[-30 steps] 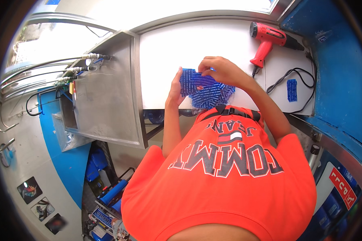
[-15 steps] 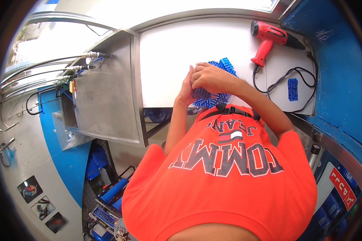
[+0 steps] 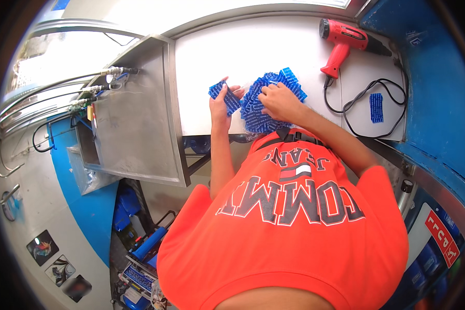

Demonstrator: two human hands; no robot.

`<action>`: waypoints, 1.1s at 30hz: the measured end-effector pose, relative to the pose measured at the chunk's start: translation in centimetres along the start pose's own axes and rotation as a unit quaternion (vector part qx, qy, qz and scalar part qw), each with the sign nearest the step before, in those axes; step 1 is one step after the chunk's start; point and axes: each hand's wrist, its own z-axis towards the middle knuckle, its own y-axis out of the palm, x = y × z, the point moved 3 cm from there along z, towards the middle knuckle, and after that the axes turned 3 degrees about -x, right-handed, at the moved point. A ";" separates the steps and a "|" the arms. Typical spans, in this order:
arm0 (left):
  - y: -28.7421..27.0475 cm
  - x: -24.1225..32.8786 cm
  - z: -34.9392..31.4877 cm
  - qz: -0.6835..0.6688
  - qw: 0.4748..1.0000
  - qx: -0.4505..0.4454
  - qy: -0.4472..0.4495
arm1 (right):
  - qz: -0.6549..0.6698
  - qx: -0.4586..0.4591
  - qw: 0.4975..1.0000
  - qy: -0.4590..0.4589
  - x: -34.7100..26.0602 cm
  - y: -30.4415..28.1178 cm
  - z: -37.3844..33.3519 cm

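Half a second on, both hands have split apart: they were bunched together over the blue pile, and now the left hand (image 3: 221,103) has pulled off to the left with a blue flat piece (image 3: 225,96) pinched between thumb and fingers, held just above the white worktop (image 3: 212,57). Right hand (image 3: 276,99) is pressed down on the pile of blue printed pieces (image 3: 258,111), fingers spread and curled over the top of it, palm down; whether it actually grips one piece I cannot tell. That pile sits at the near edge of the worktop, right in front of the orange shirt (image 3: 284,222). Off to the right, a red heat gun (image 3: 344,41) lies on its side, its black cord (image 3: 364,106) looping toward a lone blue piece (image 3: 376,107), well apart from the pile. Left of the worktop, a steel cabinet (image 3: 132,119) with hoses.
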 end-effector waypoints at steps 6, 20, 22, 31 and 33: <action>-0.3 0.9 -0.8 -0.001 0.999 0.005 0.032 | 0.018 0.016 0.999 0.024 0.1 1.2 0.2; 3.9 -1.1 -0.8 0.052 0.969 -0.131 -0.204 | 0.037 0.018 0.993 -0.109 -1.2 -7.2 1.8; 4.7 -1.2 -1.0 0.050 0.979 -0.079 -0.183 | -0.007 0.014 0.993 -0.120 -2.7 -6.4 2.5; 2.3 0.0 -1.7 -0.097 0.975 -0.174 -0.104 | 0.193 0.221 0.956 -0.002 -0.1 -6.3 1.4; 1.1 0.4 -1.6 -0.129 0.969 -0.198 -0.067 | 0.179 0.159 0.968 0.069 1.2 -5.1 1.1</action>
